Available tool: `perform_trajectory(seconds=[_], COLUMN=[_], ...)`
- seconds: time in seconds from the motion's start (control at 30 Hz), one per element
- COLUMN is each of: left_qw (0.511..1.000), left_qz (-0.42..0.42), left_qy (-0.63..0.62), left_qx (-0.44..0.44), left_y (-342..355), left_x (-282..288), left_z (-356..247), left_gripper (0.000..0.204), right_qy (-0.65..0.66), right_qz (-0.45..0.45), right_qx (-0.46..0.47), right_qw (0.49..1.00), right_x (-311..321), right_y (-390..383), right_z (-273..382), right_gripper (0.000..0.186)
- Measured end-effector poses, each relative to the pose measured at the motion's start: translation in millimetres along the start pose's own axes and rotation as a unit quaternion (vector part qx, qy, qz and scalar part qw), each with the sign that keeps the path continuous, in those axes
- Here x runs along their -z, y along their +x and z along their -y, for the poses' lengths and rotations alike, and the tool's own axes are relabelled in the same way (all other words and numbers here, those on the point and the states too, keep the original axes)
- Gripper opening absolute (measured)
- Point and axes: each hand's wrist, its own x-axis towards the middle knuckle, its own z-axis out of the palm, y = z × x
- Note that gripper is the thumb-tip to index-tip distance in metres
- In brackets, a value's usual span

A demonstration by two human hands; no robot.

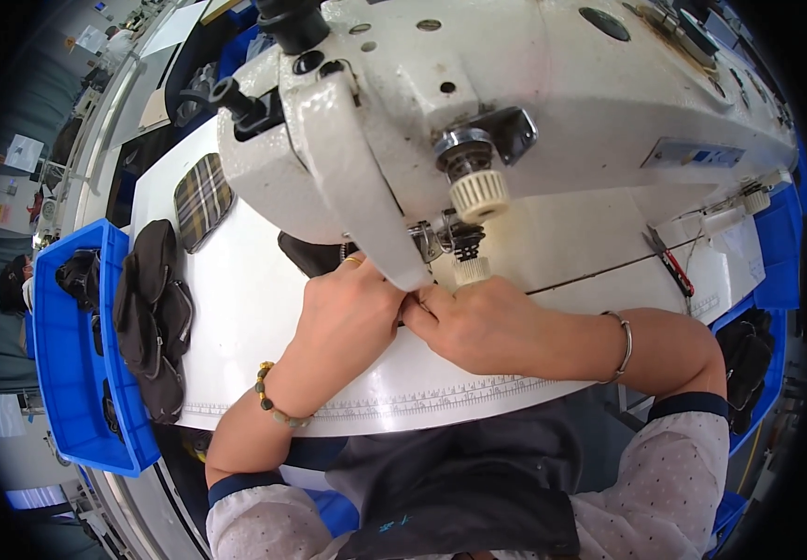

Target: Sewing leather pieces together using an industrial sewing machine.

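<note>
Both of my hands meet beneath the head of a white sewing machine (562,103), close to its needle area. My left hand (352,303) lies over a dark fabric piece (306,252), its fingers closed on it and partly hidden by the machine's white lever (357,177). My right hand (478,322) is closed in a pinch at the near edge of the same piece, against the left fingertips. Only a dark sliver shows between the hands. The needle and the stitching spot are hidden.
Left on the white table (245,364) lie a plaid fabric piece (204,202) and a stack of dark sewn pieces (153,317). A blue bin (86,345) with dark pieces stands beyond. Red-handled snips (672,266) lie right; another blue bin (767,373) holds dark items.
</note>
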Motion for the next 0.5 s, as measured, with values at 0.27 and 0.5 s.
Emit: perform_trajectory(seconds=[0.27,0.5], left_qw=[0.998,0.993], left_qz=[0.045,-0.005], left_qy=[0.021,0.121], left_qx=[0.044,0.002], left_y=[-3,-7], left_x=[7,16], left_z=[-11,-4], left_gripper=[0.041,0.044], right_qy=[-0.032,-0.012], right_qz=[-0.004,-0.019], right_qx=[-0.023,0.001], right_qw=[0.999,1.000], right_x=[3,5], right_y=[1,1], right_z=[-4,-6], right_gripper=[0.008,0.007])
